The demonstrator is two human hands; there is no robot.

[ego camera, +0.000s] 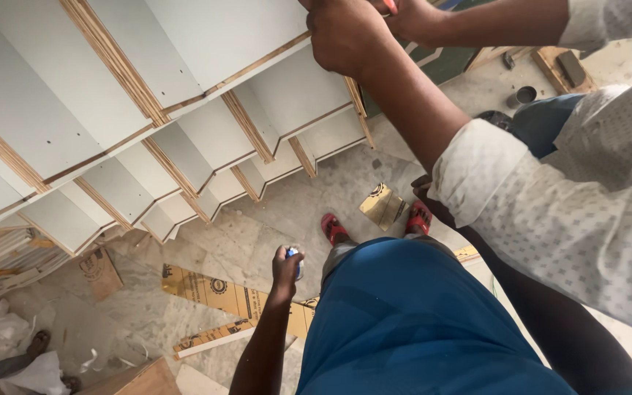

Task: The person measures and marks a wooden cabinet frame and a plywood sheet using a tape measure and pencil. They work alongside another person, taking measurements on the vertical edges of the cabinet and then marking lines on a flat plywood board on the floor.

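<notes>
Left hand (287,265) down low, fist closed around a small blue-and-white object (295,262); right hand out of view.

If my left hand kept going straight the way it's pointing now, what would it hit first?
Probably the bare stone floor just ahead of the left hand, which grips a small blue and white object. Further along stands the white shelf unit, but depth is hard to judge.

Three hands (345,33), two red sandals (334,228), one white shelf unit (184,110).
</notes>
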